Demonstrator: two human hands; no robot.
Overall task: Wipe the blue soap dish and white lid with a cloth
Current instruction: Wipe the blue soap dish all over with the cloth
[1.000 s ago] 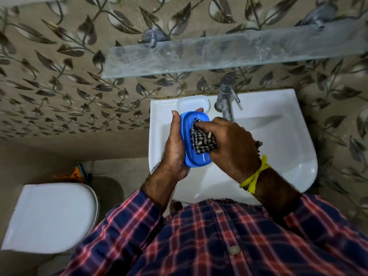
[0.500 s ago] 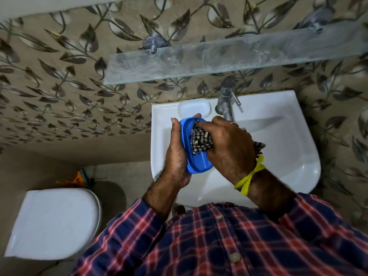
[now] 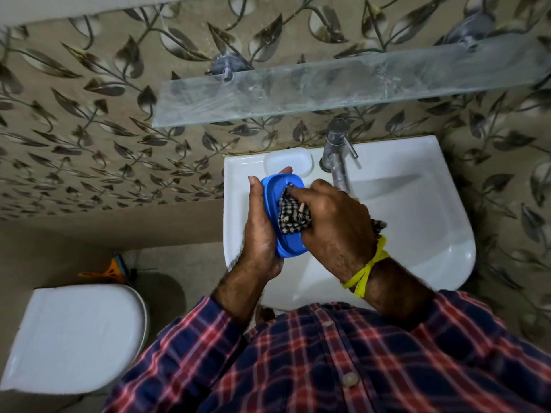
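Note:
My left hand (image 3: 258,231) grips the blue soap dish (image 3: 275,201) on edge over the left side of the white basin (image 3: 417,204). Its hollow side faces right. My right hand (image 3: 337,222) presses a bunched black-and-white checked cloth (image 3: 293,217) into the dish, fingertips near its upper end. A tail of the cloth sticks out behind my right wrist. The white lid (image 3: 288,161) lies flat on the basin's back ledge, just beyond the dish and left of the tap.
A chrome tap (image 3: 337,156) stands at the back of the basin, close to my right hand. A glass shelf (image 3: 343,84) juts from the leaf-patterned wall above. A white toilet lid (image 3: 74,338) sits low on the left, with an orange brush (image 3: 110,271) behind it.
My right hand has slid the cloth up and down inside the dish, its fingertips now nearer the dish's top end. The dish stays in my left hand; the view has shifted slightly.

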